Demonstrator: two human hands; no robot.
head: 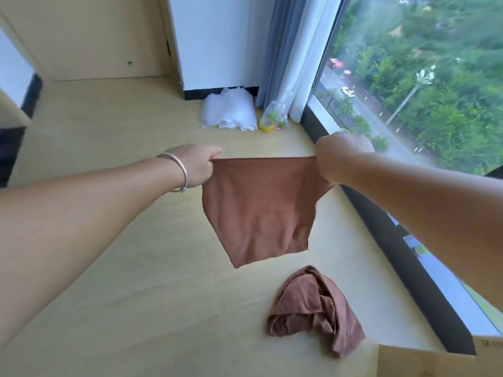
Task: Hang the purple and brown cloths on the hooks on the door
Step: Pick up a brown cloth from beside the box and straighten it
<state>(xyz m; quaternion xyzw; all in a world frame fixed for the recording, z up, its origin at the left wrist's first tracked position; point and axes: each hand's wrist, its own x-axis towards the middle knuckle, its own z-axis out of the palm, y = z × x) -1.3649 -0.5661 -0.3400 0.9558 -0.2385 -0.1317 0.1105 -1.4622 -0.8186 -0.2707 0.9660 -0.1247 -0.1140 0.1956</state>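
Observation:
A brown cloth (pixel 258 208) hangs spread out in the air above the light wooden surface (pixel 122 268). My left hand (pixel 197 164), with a silver bangle on its wrist, pinches the cloth's upper left corner. My right hand (pixel 340 159) grips the upper right corner, so the top edge is stretched straight between them. A second brown cloth (pixel 315 306) lies crumpled on the surface below, near the window side. No purple cloth, door or hooks are in view.
A large window (pixel 422 91) with a dark frame (pixel 381 227) runs along the right. Grey-white curtains (pixel 294 50) hang in the corner, with a white bundle (pixel 228 110) and a plastic bag (pixel 273 118) beside them. A cardboard box (pixel 435 360) sits at the bottom right.

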